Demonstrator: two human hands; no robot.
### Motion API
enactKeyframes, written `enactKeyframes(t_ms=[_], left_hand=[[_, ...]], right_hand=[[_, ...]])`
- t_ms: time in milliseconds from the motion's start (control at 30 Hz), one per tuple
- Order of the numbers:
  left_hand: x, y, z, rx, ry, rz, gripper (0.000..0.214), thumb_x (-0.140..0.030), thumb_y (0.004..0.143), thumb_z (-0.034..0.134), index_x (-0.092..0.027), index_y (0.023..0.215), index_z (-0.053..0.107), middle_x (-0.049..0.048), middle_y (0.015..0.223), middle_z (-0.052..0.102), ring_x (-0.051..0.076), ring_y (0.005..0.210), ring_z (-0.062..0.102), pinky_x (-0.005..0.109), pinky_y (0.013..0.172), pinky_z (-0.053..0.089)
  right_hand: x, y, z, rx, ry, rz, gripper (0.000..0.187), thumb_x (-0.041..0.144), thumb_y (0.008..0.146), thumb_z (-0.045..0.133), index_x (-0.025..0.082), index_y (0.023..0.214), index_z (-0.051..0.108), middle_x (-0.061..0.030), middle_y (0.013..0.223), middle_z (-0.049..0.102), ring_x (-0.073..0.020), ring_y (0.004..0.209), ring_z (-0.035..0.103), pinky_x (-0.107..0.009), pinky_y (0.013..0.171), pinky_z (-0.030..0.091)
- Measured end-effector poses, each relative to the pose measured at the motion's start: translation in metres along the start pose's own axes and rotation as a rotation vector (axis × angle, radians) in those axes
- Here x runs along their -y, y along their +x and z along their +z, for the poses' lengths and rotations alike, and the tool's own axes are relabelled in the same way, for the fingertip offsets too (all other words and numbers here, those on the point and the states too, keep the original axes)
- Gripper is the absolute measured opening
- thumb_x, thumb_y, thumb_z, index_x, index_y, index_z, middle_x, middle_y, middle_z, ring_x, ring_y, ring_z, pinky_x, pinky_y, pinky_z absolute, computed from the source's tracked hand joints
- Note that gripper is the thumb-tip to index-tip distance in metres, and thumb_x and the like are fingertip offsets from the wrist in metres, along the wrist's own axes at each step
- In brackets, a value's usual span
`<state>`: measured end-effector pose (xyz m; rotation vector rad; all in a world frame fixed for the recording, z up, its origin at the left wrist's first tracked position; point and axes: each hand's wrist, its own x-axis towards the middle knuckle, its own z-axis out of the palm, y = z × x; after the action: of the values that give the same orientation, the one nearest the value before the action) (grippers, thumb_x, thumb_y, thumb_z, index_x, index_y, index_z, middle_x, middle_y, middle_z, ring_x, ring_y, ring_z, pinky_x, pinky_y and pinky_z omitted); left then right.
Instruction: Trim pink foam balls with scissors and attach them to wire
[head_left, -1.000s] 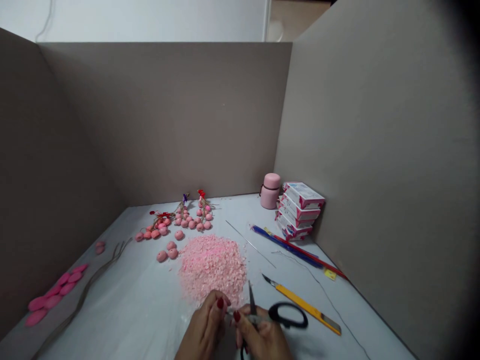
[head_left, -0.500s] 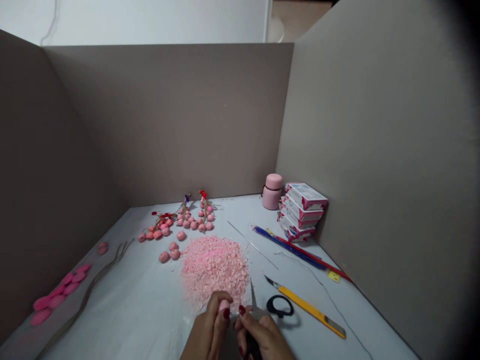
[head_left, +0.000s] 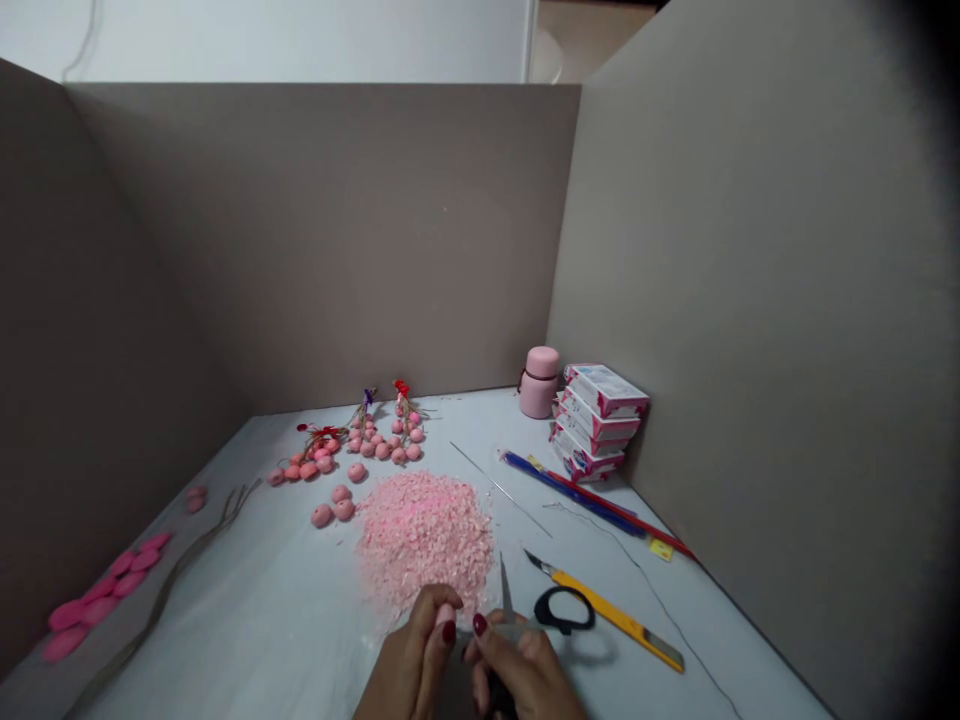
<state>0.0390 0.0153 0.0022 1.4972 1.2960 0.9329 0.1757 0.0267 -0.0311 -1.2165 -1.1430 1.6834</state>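
Craft booth: grey partitions point(head_left: 322, 250) around white table point(head_left: 292, 600), scissors point(head_left: 507, 598), yellow knife point(head_left: 600, 603).

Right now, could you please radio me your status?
Left hand gripping pink piece. Right hand holding scissors. Pink shavings heaped just beyond; craft knife lying rightward.

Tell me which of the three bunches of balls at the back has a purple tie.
The middle bunch: it has a purple tie at its top, while the left bunch and right bunch have red ties.
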Motion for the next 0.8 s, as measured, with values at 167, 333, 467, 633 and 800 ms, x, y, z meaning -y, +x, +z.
enactKeyframes(t_ms=[167, 333, 467, 633, 800], left_hand=[[0.005, 0.003, 0.0, 0.015, -0.046, -0.049, 0.048, -0.059, 0.087, 0.026, -0.019, 0.098, 0.049, -0.0057, 0.054, 0.045, 0.014, 0.051, 0.043, 0.023, 0.051, 0.031], [0.0, 0.005, -0.013, -0.002, 0.073, -0.078, 0.053, -0.06, 0.086, 0.03, -0.016, 0.098, 0.059, -0.0023, 0.062, 0.047, 0.015, 0.059, 0.044, 0.023, 0.056, 0.034], [0.001, 0.007, -0.018, 0.006, 0.025, -0.052, 0.056, -0.061, 0.085, 0.033, -0.016, 0.101, 0.063, 0.0008, 0.068, 0.055, 0.016, 0.063, 0.049, 0.024, 0.06, 0.04], [0.003, 0.005, -0.015, 0.036, -0.179, -0.054, 0.045, -0.056, 0.081, 0.05, -0.021, 0.106, 0.063, 0.0033, 0.084, 0.063, 0.016, 0.072, 0.056, 0.024, 0.067, 0.045], [-0.002, 0.003, -0.012, -0.089, -0.306, -0.11, 0.052, -0.065, 0.075, 0.051, -0.023, 0.102, 0.064, 0.0043, 0.095, 0.064, 0.021, 0.093, 0.056, 0.026, 0.076, 0.045]], right_hand=[[0.001, 0.001, -0.002, 0.015, -0.05, -0.033, 0.057, 0.073, 0.072, 0.047, 0.017, 0.072, 0.059, 0.0032, 0.044, 0.05, -0.0091, 0.037, 0.043, -0.019, 0.039, 0.033], [-0.011, 0.005, -0.007, -0.151, -0.663, -0.79, 0.036, 0.035, 0.091, 0.039, 0.018, 0.07, 0.063, -0.0042, 0.056, 0.063, -0.0151, 0.051, 0.057, -0.024, 0.05, 0.04], [-0.014, 0.008, -0.01, -0.127, -0.803, -1.034, 0.037, 0.024, 0.091, 0.035, 0.018, 0.068, 0.064, -0.0054, 0.057, 0.065, -0.0163, 0.052, 0.059, -0.026, 0.053, 0.04], [-0.009, 0.002, -0.006, -0.227, -0.463, -0.418, 0.048, 0.056, 0.087, 0.037, 0.019, 0.07, 0.062, -0.0013, 0.049, 0.058, -0.0138, 0.043, 0.052, -0.022, 0.043, 0.037], [-0.003, 0.0, 0.001, -0.255, -0.334, -0.27, 0.059, 0.074, 0.075, 0.038, 0.019, 0.063, 0.057, 0.0001, 0.045, 0.053, -0.0139, 0.042, 0.049, -0.023, 0.044, 0.038]])
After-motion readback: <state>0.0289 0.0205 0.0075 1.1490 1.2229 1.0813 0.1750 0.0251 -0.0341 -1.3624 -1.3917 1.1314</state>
